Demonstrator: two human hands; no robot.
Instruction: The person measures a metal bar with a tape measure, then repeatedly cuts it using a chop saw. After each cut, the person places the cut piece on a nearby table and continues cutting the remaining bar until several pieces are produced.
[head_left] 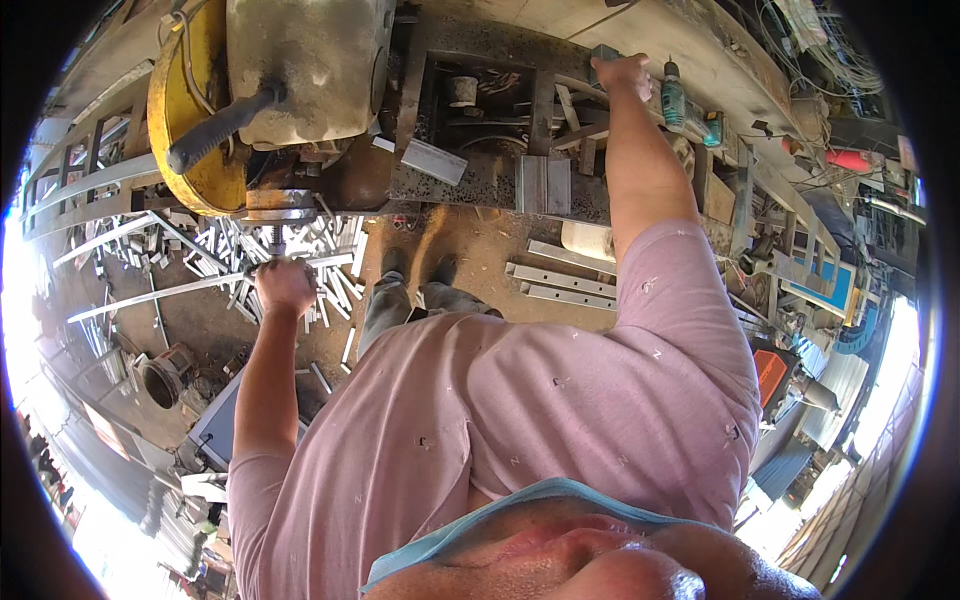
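Observation:
My left hand point(285, 287) is closed at the near end of a threaded vise screw point(277, 238), below the cut-off saw; the handle itself is hidden inside my fist. The saw has a yellow blade guard point(198, 110), a dusty motor housing point(308, 70) and a black grip point(225, 128). Stretched out at the far right, my right hand point(624, 76) curls its fingers on a small grey metal piece point(603, 53) at the steel bench frame point(590, 190). Two short metal offcuts, an angled one point(434, 161) and a channel-like one point(544, 185), lie on the frame's near rail.
A green cordless drill point(673, 100) lies right of my right forearm. Many cut metal strips point(325, 285) are heaped on the floor around my left hand. Several punched bars point(565, 288) lie on the floor under the bench. Tangled wires point(845, 65) hang at the far right.

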